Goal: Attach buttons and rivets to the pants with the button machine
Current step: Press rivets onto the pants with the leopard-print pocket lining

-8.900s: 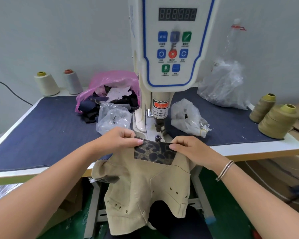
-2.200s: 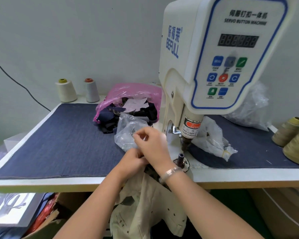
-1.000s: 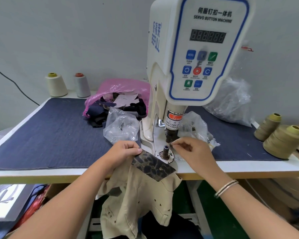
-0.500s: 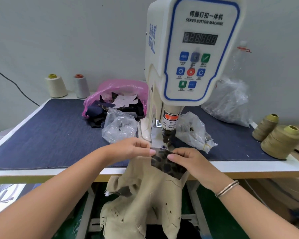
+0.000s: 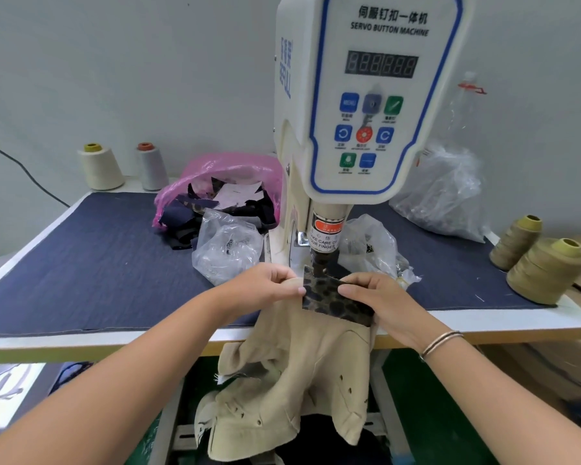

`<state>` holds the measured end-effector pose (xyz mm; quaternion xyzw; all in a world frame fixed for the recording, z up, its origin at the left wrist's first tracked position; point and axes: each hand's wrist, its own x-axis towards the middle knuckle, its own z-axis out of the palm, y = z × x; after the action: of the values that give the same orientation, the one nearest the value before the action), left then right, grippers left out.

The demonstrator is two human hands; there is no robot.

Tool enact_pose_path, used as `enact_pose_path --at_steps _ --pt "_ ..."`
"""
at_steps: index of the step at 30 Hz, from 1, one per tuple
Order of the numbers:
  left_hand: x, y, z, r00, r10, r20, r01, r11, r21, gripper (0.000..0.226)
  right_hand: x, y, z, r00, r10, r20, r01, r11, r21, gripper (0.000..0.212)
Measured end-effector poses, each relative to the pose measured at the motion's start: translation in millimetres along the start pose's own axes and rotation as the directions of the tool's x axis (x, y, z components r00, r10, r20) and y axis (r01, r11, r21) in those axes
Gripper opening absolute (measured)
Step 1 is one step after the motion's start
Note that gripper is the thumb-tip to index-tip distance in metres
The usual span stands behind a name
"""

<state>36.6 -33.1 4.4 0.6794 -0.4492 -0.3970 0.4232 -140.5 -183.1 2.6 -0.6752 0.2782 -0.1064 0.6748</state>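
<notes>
Both forearms are bare, no sleeves showing; a thin silver-toned metal bracelet (image 5: pixel 440 341) (doubled strands) circles the right wrist.

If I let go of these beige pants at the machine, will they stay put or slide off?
Probably slide. Most of the beige pants hangs limp below the table edge, so they look floppy and their weight likely pulls down. Only the left hand and right hand, pinching the waistband under the button machine, hold them.
</notes>
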Motion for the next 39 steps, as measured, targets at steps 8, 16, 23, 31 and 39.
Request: enact_pose_path --at_steps 8,16,23,31,39 --pt "3 1 3 0.998 -0.045 -0.052 0.043 0.998 -0.042 0.021 8 7 -4 1.0 -0.009 0.006 0.008 0.993 0.116 0.017" --pt "6 3 7 0.989 -0.066 -0.134 0.056 0.995 -0.08 0.016 10 16 -4 0.998 -0.053 -0.047 0.064 0.959 0.275 0.019" --pt "8 2 7 0.985 -0.078 -0.156 0.058 0.99 -0.132 0.014 15 20 -1 0.994 -0.056 -0.091 0.083 0.939 0.333 0.02" --pt "7 2 6 0.984 -0.075 -0.164 0.052 0.989 -0.14 0.012 18 22 -1 0.995 -0.035 -0.098 0.068 0.93 0.361 0.019" --pt "6 0 6 0.988 -0.064 -0.143 0.036 0.981 -0.191 0.018 16 22 2 0.993 -0.043 -0.107 0.079 0.926 0.369 0.018"
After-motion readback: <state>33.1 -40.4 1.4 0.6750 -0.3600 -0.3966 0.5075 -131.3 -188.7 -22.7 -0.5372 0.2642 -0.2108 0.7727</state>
